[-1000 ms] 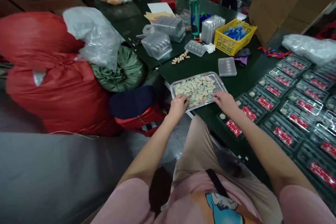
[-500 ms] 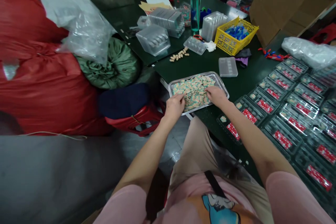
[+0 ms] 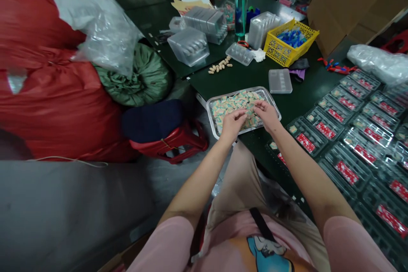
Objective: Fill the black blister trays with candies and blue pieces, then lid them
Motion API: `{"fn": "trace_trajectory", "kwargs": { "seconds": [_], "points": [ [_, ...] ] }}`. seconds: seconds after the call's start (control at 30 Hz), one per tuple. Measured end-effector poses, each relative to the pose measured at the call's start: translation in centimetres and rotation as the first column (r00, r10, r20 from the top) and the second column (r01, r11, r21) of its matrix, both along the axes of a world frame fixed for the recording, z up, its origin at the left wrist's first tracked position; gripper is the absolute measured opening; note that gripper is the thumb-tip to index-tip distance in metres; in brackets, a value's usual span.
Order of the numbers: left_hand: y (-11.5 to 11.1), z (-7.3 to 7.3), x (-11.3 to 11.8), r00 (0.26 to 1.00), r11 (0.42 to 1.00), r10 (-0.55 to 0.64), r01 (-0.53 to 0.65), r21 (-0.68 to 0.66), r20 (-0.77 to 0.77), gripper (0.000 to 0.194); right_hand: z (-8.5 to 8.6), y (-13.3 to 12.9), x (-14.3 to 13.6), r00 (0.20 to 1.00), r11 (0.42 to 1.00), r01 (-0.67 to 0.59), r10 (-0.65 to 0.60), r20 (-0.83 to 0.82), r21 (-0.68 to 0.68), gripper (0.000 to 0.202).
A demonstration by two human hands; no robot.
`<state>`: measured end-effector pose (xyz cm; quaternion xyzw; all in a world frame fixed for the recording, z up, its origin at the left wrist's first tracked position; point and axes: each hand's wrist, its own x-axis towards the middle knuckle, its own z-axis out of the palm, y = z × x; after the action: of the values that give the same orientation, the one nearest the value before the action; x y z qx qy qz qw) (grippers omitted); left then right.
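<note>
A metal tray [image 3: 213, 124] full of small pale pieces with teal edges [image 3: 228, 105] lies at the edge of the dark green table. Over its middle, my left hand [image 3: 235, 122] has its fingers pinched together. Close beside it, my right hand [image 3: 267, 114] is also pinched, its fingertips almost meeting those of the left. Whatever is between the fingers of either hand is too small to make out. Just behind the tray sits a clear flat plastic box [image 3: 280, 81].
To the right lie rows of clear blister trays with red dotted cards [image 3: 347, 172]. Behind stand a yellow basket [image 3: 280, 53] of blue pieces, a teal bottle [image 3: 241, 8] and stacked clear boxes [image 3: 188, 46]. Red sacks [image 3: 47, 106] and a red stool [image 3: 168, 142] are at the left.
My left hand has moved right from the tray's near left edge to its middle, close to my right hand. The right hand has lifted slightly. The view has shifted a little.
</note>
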<state>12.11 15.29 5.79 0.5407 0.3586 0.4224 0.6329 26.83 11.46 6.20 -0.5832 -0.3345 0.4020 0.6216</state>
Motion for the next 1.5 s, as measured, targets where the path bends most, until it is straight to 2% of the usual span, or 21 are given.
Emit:
{"fn": "trace_trajectory", "kwargs": {
  "seconds": [0.13, 0.2, 0.37, 0.57, 0.77, 0.87, 0.93, 1.07, 1.17, 1.27, 1.37, 1.5],
  "points": [
    [-0.4, 0.0, 0.2, 1.0, 0.991, 0.009, -0.005, -0.137, 0.03, 0.022, 0.4, -0.3, -1.8, 0.995, 1.0, 0.014, -0.012, -0.097, 0.021, 0.033],
    [-0.5, 0.1, 0.0, 0.998, 0.986, 0.043, -0.036, -0.163, 0.041, 0.023, 0.4, -0.5, -2.4, 0.992, 1.0, 0.017, -0.014, -0.125, 0.025, 0.035],
    [-0.3, 0.4, -0.6, 0.995, 0.979, 0.087, -0.075, -0.192, 0.058, 0.028, 0.2, -1.0, -2.7, 0.996, 0.999, -0.04, 0.042, -0.075, 0.032, 0.036],
    [0.1, 0.9, -1.4, 0.992, 0.966, 0.032, 0.0, -0.26, 0.118, 0.046, 0.5, -1.1, -2.7, 0.997, 0.998, -0.057, 0.059, -0.059, 0.042, 0.032],
    [0.4, 1.1, -1.8, 0.977, 0.905, 0.041, 0.052, -0.422, 0.21, 0.041, 0.4, -0.7, -2.7, 0.997, 0.997, -0.047, 0.043, 0.068, 0.062, 0.025],
    [0.6, 1.0, -1.9, 0.975, 0.89, 0.041, 0.062, -0.451, 0.216, 0.04, 0.3, -0.6, -2.7, 0.988, 0.997, -0.054, 0.044, 0.147, 0.062, 0.025],
    [0.7, 1.0, -2.0, 0.973, 0.885, 0.032, 0.078, -0.46, 0.228, 0.039, 0.3, -0.5, -2.8, 0.988, 0.997, -0.054, 0.044, 0.149, 0.06, 0.024],
    [0.8, 1.2, -2.3, 0.957, 0.851, 0.047, 0.112, -0.513, 0.287, 0.038, 0.0, -0.2, -2.6, 0.996, 0.997, 0.022, -0.029, 0.083, 0.077, 0.023],
    [0.9, 1.4, -2.5, 0.946, 0.836, 0.053, 0.132, -0.532, 0.318, 0.039, -0.6, 0.3, -1.7, 0.987, 0.996, 0.061, -0.07, 0.143, 0.066, 0.022],
    [0.8, 1.4, -2.7, 0.939, 0.826, 0.036, 0.164, -0.54, 0.341, 0.04, -1.1, 0.4, -0.6, 0.937, 0.997, 0.081, -0.081, 0.339, 0.015, 0.017],
    [0.7, 1.3, -2.8, 0.927, 0.817, 0.012, 0.207, -0.538, 0.374, 0.039, -1.2, 0.2, 0.1, 0.843, 0.996, 0.08, -0.051, 0.536, -0.031, 0.013],
    [0.6, 1.2, -2.9, 0.913, 0.81, -0.028, 0.259, -0.527, 0.406, 0.036, -1.2, -0.3, 0.3, 0.707, 0.999, 0.04, -0.003, 0.707, -0.037, 0.012]
  ]
}}
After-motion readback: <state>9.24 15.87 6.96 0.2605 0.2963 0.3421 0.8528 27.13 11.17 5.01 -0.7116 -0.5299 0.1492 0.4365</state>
